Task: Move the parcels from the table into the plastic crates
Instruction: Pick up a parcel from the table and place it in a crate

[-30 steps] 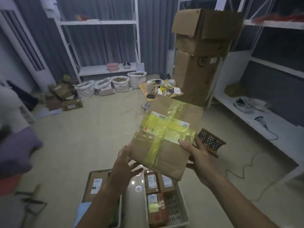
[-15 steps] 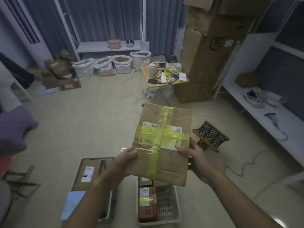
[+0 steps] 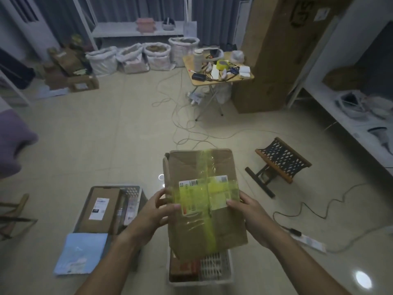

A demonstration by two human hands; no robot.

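Held up between both hands: a flat cardboard parcel (image 3: 205,199), broad face toward the camera, long axis running away from the body, far short edge pointing out toward the open floor and near edge toward the wrists. Slightly tilted, near end dropping a little to the right. Crossed with yellow-green tape (image 3: 209,188), one strip along the length, one across the middle, over a white shipping label (image 3: 204,193) with its barcode toward the far-left side.

Left hand (image 3: 158,211) clamped on the parcel's left long edge about midway, thumb lying over the front face by the label, fingers curled round behind the edge. Right hand (image 3: 247,211) gripping the opposite long edge at the same level, thumb on the front near the label's right end, remaining fingers hidden behind the cardboard. Parcel thus spanning the gap between the two hands, projecting beyond the fingertips and back over the wrists.

Directly below the parcel and between the forearms: a white plastic crate (image 3: 214,268), with brown and reddish parcels inside on its left side, lattice bottom showing on the right. Left of the left hand: a grey crate (image 3: 133,193) on the floor holding a flat brown box (image 3: 102,208) with a white label, a light blue packet (image 3: 81,253) overlapping its near end.
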